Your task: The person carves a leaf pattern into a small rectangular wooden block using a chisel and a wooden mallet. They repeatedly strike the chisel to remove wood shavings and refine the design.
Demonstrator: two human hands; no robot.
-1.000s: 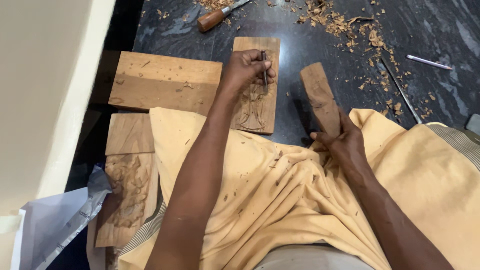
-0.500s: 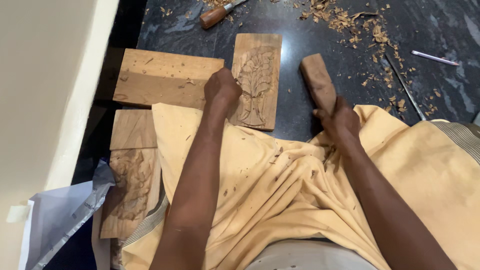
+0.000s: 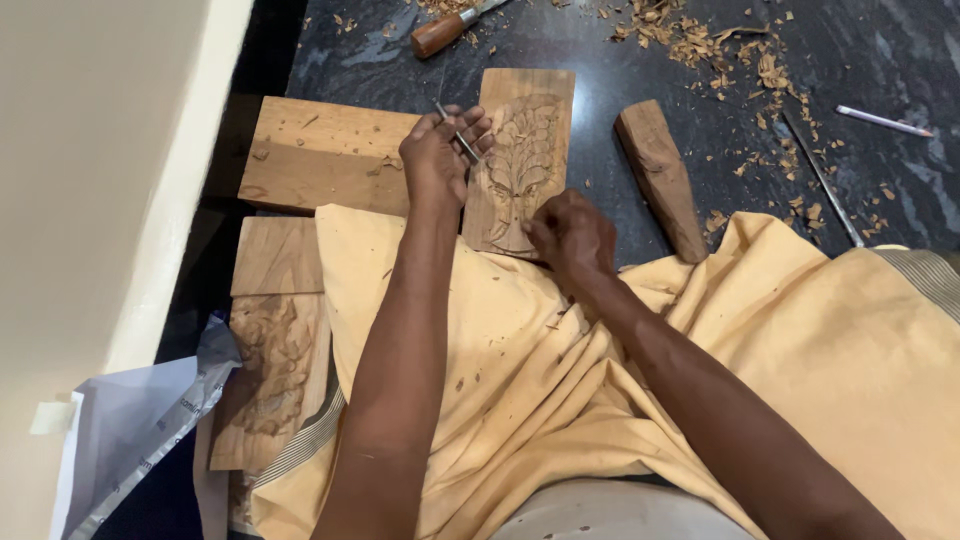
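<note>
Carved panel (image 3: 522, 165): brown wood w/ tree relief. Left hand (image 3: 437, 155) grip clenched on chisel (image 3: 456, 132); right hand (image 3: 572, 232) steadies panel's bottom edge.

Bare forearms, no sleeves, no rings or watch visible. Left hand (image 3: 437, 158), right hand (image 3: 572, 233) bare. Yellow cloth wrap (image 3: 560, 400) over lap, striped border, flecked with wood chips.

The carved panel (image 3: 522, 160) is brown wood, its relief rough and matt. The slim tool (image 3: 457, 133) in the left hand (image 3: 437, 160) looks like dull metal. The mallet (image 3: 660, 178) is coarse, unpolished wood, and the plain board (image 3: 320, 155) is pale, raw wood with nicks. The floor (image 3: 880, 60) is dark polished stone, glossy, strewn with dry wood shavings (image 3: 690, 35). The yellow cloth (image 3: 800, 350) is soft, matt and creased. The chisel handle (image 3: 438, 35) is smooth reddish wood.
</note>
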